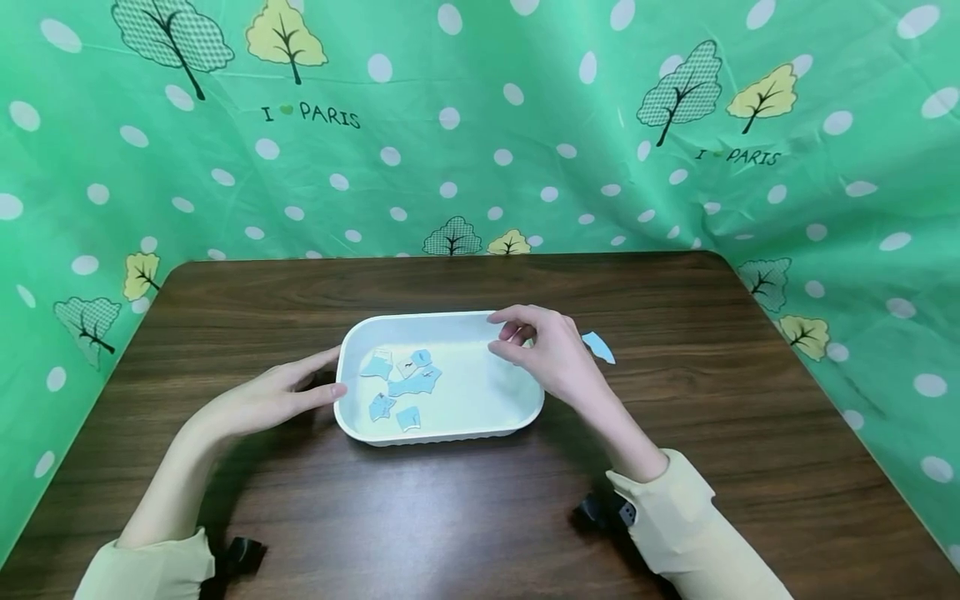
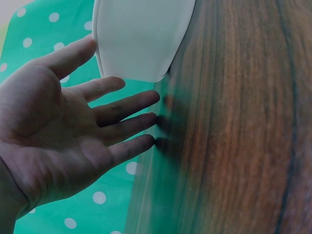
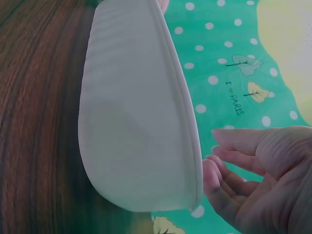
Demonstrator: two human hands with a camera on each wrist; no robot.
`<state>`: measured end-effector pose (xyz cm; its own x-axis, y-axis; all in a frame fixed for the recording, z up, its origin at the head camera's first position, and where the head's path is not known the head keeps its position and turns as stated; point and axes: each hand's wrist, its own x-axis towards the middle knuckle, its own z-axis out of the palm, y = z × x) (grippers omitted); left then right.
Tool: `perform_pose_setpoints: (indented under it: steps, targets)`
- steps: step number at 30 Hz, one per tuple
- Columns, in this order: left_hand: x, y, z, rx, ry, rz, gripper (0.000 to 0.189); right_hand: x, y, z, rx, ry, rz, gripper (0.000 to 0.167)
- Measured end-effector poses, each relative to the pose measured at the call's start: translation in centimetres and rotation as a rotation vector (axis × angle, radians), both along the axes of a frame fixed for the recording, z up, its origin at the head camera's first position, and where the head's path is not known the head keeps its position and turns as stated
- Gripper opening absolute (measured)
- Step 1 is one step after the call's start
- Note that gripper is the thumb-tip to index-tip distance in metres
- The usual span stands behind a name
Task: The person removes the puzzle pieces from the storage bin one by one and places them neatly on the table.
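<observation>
A white oblong tray stands on the table, with several torn-looking light blue pieces lying toward its left side, among them a long piece and a small lower piece. My left hand is at the tray's left end. Its thumb touches the rim, and the left wrist view shows the other fingers spread and fairly straight. Over the tray's right part hovers my right hand, fingers loosely bent, thumb and forefinger apart. I see nothing between them. Another light blue piece lies outside the tray, beyond the right hand.
The dark wood-grain table reaches back to a green dotted cloth printed with trees, which also hangs at both sides. Small black devices sit at the left cuff and the right cuff.
</observation>
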<state>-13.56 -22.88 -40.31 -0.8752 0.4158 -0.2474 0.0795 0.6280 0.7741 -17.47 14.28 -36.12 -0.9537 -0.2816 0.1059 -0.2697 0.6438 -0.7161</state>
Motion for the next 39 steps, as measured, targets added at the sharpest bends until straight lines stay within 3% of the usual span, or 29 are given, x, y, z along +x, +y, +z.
perform_pose_setpoints:
  steps: [24, 39]
  targets:
    - [0.1, 0.0, 0.0, -0.024, -0.016, 0.015, 0.068, 0.5, -2.7, -0.6, 0.018, -0.063, 0.081, 0.029]
    - [0.2, 0.0, 0.3, -0.022, -0.03, 0.012, 0.068, 1.0, -3.3, -0.5, 0.064, -0.026, 0.125, 0.03]
